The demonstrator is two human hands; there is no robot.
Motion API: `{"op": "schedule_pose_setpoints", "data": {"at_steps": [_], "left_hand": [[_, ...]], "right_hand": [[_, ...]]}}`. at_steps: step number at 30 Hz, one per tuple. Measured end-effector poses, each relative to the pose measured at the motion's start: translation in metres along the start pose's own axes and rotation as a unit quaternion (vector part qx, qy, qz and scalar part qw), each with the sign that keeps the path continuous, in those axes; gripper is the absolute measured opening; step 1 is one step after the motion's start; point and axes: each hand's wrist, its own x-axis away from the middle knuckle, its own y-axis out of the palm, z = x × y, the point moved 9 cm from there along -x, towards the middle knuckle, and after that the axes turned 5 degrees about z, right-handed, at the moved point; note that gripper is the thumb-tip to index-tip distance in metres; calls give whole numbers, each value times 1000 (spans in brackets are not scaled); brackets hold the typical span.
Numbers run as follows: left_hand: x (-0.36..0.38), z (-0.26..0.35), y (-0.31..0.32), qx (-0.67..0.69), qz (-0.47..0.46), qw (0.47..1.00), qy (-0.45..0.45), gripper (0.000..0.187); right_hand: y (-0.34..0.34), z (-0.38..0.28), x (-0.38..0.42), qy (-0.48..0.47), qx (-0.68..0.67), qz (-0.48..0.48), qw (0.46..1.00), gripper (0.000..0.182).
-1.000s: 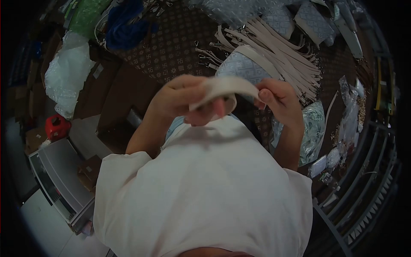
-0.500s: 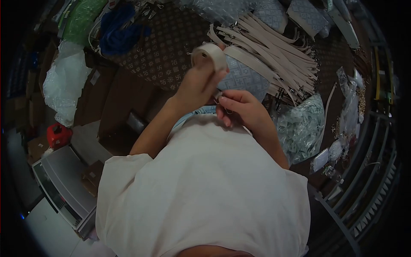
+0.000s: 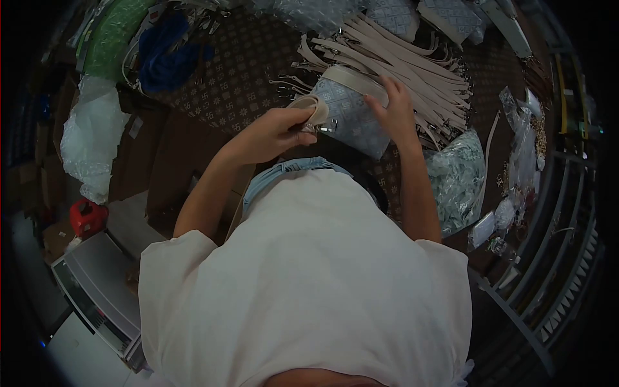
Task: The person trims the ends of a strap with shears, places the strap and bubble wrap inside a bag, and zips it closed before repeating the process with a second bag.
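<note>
One rolled strap (image 3: 317,111) is pinched in our left fingers (image 3: 293,117), maybe so it won't uncurl; our right fingers (image 3: 394,93) are spread near the patterned piece (image 3: 349,115).

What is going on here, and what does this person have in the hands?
A person is handling pale straps. The left hand holds a coiled strap, with a metal clasp showing beside the fingers. The right hand is open at the cream edge of a patterned blue-grey piece; I cannot tell whether it touches. Behind lies a heap of similar straps, on a brown patterned surface.
</note>
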Motion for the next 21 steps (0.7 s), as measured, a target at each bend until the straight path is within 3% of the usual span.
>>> {"op": "schedule_pose_setpoints", "data": {"at_steps": [1,2,3,4,5,7,9,12,15,17,19,20,21], "left_hand": [[-1,5,-8,5,27,999,16,35],[-2,11,-16,9,56,998,32,39],[-3,13,-19,9,57,998,34,39],[-2,25,-29,-29,89,991,91,40],[0,36,-38,-67,124,979,145,41],[-3,34,-49,-14,143,979,146,41],[-5,34,-57,39,157,977,141,41],[-20,40,-42,76,90,987,111,41],[-30,33,3,-124,-73,987,76,38],[-39,28,20,-155,-84,977,122,35],[-44,24,32,-186,-90,964,167,33],[-49,13,36,-224,-109,960,129,29],[-52,2,37,-262,-126,952,91,27]], "right_hand": [[-19,-19,2,-162,291,159,929,42],[-17,-7,6,-163,293,162,928,42],[-3,11,5,-111,199,69,971,42],[13,25,4,-59,100,-26,993,43],[14,26,6,-65,100,-27,993,43],[11,-17,29,-148,85,-24,985,38],[17,-41,52,-171,67,-56,981,34],[24,-66,78,-208,45,-59,975,27],[20,-74,86,-227,43,-23,973,20],[15,-73,90,-229,43,-12,972,18],[22,-69,92,-207,3,-74,976,14],[19,-70,92,-206,3,-71,976,14],[24,-69,93,-179,-28,-133,974,17]]}}
